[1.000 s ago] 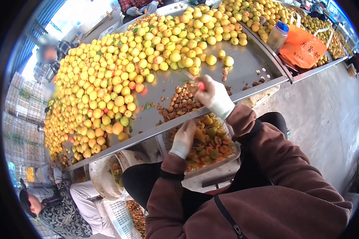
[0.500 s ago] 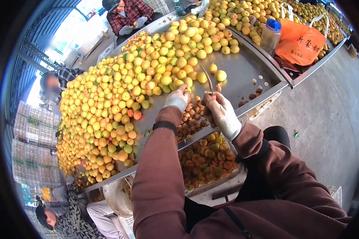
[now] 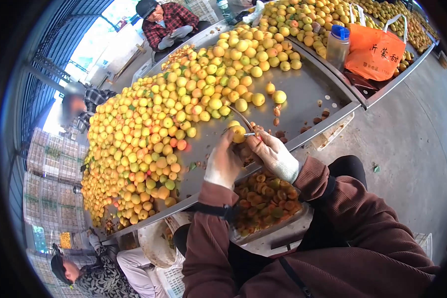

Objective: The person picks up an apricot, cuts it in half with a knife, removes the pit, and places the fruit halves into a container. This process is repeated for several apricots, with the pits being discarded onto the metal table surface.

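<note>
My left hand [image 3: 222, 163], in a pale glove with bare fingertips, is closed around a yellow apricot [image 3: 237, 133]. Close beside it, my right hand [image 3: 275, 158] grips a knife with a thin curved blade [image 3: 241, 117]; the tool's lower part touches or nearly touches the apricot. A large heap of whole apricots [image 3: 149, 134] covers much of the metal table [image 3: 305, 79] beyond my hands. Below the table edge, under my hands, a container holds split apricot halves [image 3: 265, 201]. Brown pits lie on the table, partly hidden by my hands.
A blue-lidded bottle [image 3: 338, 47] and an orange bag [image 3: 375, 52] stand on the adjoining table at right. Other people sit around the table: one in a red checked shirt [image 3: 171, 25], another in a patterned sleeve [image 3: 109, 278]. Stacked crates [image 3: 54, 198] stand at left.
My left hand has drawn back from the edge of the heap with an apricot in it and come against the right hand. The knife has tilted left and lower.
</note>
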The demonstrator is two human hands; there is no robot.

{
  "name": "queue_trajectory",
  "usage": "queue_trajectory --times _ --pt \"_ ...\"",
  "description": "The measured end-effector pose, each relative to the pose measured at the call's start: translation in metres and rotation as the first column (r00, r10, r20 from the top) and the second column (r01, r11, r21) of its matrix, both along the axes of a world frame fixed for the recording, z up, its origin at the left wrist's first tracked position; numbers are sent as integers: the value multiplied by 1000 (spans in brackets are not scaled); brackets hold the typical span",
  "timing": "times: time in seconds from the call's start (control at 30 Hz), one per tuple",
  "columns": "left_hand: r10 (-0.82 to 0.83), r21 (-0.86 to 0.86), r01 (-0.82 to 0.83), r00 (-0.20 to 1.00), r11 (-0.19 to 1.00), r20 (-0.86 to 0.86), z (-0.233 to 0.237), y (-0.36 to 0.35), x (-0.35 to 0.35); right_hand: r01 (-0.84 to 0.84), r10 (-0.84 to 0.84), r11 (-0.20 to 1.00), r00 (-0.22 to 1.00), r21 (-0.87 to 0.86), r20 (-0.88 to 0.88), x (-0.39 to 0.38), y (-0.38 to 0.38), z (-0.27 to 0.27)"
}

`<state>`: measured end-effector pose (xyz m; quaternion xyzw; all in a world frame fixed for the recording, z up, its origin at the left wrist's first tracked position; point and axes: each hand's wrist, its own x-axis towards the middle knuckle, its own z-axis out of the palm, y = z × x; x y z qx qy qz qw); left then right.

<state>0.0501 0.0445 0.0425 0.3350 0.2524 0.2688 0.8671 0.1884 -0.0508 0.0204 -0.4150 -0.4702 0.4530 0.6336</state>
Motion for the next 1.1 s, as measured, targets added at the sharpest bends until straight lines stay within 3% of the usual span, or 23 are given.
queue_trajectory --times 0.07,0.13,0.2,0.37,0.4,0.47,0.53,0.6,0.67,0.7,0.83,0.9,0.93,1.0,1.03,1.07,1.1 --pt "63 92 -73 992 993 110 6 -25 -9 -38 36 998 999 -41 -39 -12 -9 18" --pt "100 75 -106 992 992 76 -4 -30 -24 -113 102 988 990 -105 -97 -21 -14 25" --pt "148 175 -153 988 973 45 2 -43 -40 -169 154 971 983 -172 -99 -26 -20 34" --pt "234 344 -209 972 915 -30 16 -63 -53 -104 102 994 993 -19 -63 -46 -17 25" --pt "287 390 -240 956 889 -65 17 -64 -54 -105 104 994 993 -20 -60 -47 -16 25" --pt "301 444 -234 950 865 -87 14 -64 -63 -79 90 993 988 -90 123 -50 -16 23" --pt "311 496 -219 944 840 -111 14 -64 -68 -39 50 995 992 -94 116 -58 -15 15" --pt "450 709 -177 866 683 -217 19 -66 -71 6 5 995 994 -99 107 -65 -15 12" --pt "468 767 -154 859 623 -207 6 -57 -76 51 -22 991 973 -120 232 -69 -18 17" --pt "486 825 -127 853 550 -192 0 -52 -77 9 -12 998 999 -56 -41 -79 0 -32" --pt "522 825 -134 826 549 -213 -2 -49 -75 -23 22 998 1000 -55 -9 -77 5 -31" --pt "616 962 -73 780 264 -110 -7 -43 -73 121 -125 992 875 38 467 -65 -5 5" --pt "613 961 -68 782 267 -115 -7 -43 -73 125 -127 992 877 34 464 -63 -1 3" --pt "794 993 115 604 -1 -69 -7 -41 -71 225 -167 974 633 27 756 -60 7 -3" --pt "789 993 119 610 -4 -70 -3 -40 -69 201 -121 979 671 -22 731 -57 6 1" --pt "707 963 -127 703 237 -81 3 -40 -67 207 -126 978 672 -21 730 -59 6 -3" --pt "623 816 -330 781 474 -46 7 -39 -65 184 -151 983 793 4 590 -63 6 -7"
